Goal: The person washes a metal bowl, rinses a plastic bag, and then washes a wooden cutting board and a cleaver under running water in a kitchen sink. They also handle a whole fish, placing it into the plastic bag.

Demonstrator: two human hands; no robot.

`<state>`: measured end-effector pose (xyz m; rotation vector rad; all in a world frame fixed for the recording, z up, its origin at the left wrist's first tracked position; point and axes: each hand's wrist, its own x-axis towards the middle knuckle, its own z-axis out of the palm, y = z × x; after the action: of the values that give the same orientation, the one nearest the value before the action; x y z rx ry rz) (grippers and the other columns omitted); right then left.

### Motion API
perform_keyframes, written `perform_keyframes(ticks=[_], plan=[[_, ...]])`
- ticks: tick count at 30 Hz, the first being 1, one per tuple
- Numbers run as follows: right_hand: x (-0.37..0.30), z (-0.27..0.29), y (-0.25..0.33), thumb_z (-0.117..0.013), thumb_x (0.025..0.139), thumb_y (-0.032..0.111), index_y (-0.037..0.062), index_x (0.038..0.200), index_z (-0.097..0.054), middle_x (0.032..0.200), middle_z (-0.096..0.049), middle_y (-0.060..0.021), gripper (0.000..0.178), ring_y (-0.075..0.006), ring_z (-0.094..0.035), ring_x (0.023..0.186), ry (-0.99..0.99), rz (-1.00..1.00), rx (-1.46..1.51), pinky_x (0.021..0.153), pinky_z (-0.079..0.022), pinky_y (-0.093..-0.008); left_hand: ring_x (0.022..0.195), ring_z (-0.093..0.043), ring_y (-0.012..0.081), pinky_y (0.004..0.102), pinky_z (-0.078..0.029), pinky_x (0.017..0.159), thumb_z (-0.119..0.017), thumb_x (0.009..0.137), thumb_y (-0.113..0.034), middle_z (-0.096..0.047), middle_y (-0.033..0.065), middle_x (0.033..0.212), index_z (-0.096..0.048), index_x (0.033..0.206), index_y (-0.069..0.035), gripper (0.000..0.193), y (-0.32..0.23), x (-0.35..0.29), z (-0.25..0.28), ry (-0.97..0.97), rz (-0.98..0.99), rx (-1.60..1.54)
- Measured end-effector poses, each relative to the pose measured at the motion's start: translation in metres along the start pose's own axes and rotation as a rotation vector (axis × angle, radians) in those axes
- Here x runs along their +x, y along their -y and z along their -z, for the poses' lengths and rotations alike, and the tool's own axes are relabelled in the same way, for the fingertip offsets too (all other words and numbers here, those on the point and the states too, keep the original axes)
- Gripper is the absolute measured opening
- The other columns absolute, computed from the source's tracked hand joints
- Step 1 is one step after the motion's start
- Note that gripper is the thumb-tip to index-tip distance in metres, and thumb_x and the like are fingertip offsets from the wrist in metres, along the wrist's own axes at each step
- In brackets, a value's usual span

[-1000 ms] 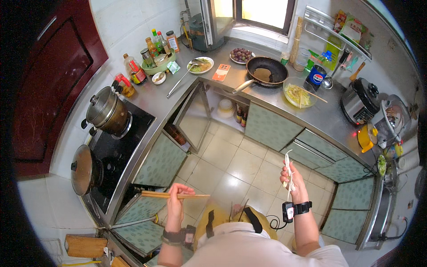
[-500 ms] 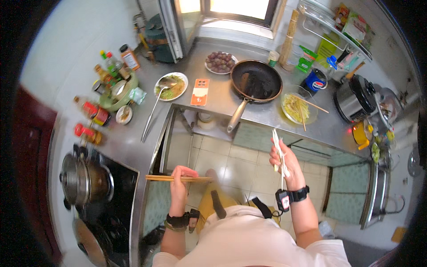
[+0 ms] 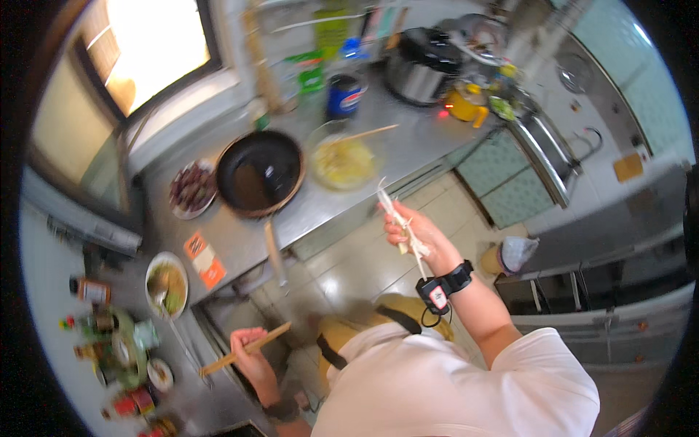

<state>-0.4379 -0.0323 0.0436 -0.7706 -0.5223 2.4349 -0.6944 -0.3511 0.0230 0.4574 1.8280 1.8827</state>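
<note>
My left hand [image 3: 250, 355] is closed around a pair of wooden chopsticks [image 3: 269, 336], held slanting beside the counter's edge. In my right hand [image 3: 422, 234] is a bundle of thin white strands [image 3: 397, 216], gripped upright with loose ends trailing toward the wrist; their exact kind is unclear. Beyond the right hand stands a glass bowl [image 3: 348, 166] of yellow-green shreds with chopsticks across it. A black frying pan [image 3: 258, 171] lies left of the bowl, its handle toward me. Nearer the left hand, a white plate [image 3: 175, 266] bears greenish food and a long-handled spoon [image 3: 178, 335].
A plate of dark purple round fruit [image 3: 193, 188] and an orange-white packet [image 3: 205, 260] lie by the pan. Bottles [image 3: 131, 402] crowd the left. A rice cooker [image 3: 422, 67], yellow jug [image 3: 466, 102] and sink [image 3: 546, 153] are at right. A bin [image 3: 502, 258] stands on the floor.
The view has swung to the right, so the counter things shift left and tilt, and the sink and bin come into sight. Both hands keep hold of the same things.
</note>
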Motion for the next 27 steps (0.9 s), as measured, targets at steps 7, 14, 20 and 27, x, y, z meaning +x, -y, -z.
perform_keyframes(ticks=[7,14,20,27], plan=[[-0.072,0.114,0.088,-0.040,0.099,0.027,0.0038,0.112,-0.049,0.077,-0.051,-0.0026,0.028,-0.0101,-0.043,0.055,-0.033,0.252,0.219,0.042,-0.036,-0.0221,0.073,-0.058,0.0168,0.0315,-0.050,0.073,-0.033,0.099,-0.031,-0.056,0.0090,0.081,-0.049,0.087,-0.005,0.032,0.011,-0.024,-0.123,0.123,0.062,-0.104],[-0.176,0.299,0.163,-0.043,0.098,0.030,0.0060,0.112,-0.049,0.075,-0.051,-0.0021,0.029,-0.0102,-0.044,0.056,-0.148,0.445,0.486,0.043,-0.035,-0.0221,0.071,-0.060,0.0205,0.0329,-0.049,0.072,-0.037,0.098,-0.034,-0.060,0.0128,0.079,-0.051,0.088,-0.003,0.035,0.047,-0.058,-0.322,0.447,0.068,-0.073],[-0.223,0.397,0.218,-0.048,0.096,0.031,0.0066,0.111,-0.049,0.072,-0.051,-0.0013,0.029,-0.0107,-0.043,0.056,-0.248,0.534,0.589,0.045,-0.035,-0.0229,0.072,-0.060,0.0202,0.0332,-0.047,0.074,-0.037,0.097,-0.037,-0.061,0.0138,0.079,-0.051,0.085,-0.003,0.038,0.034,-0.091,-0.489,0.703,0.078,-0.043],[-0.210,0.442,0.312,-0.048,0.096,0.031,0.0056,0.111,-0.049,0.073,-0.051,-0.0025,0.029,-0.0109,-0.042,0.056,-0.318,0.631,0.595,0.045,-0.035,-0.0231,0.072,-0.060,0.0188,0.0330,-0.047,0.076,-0.039,0.097,-0.036,-0.061,0.0124,0.079,-0.052,0.087,-0.003,0.038,0.045,-0.076,-0.625,0.858,0.108,0.025]])
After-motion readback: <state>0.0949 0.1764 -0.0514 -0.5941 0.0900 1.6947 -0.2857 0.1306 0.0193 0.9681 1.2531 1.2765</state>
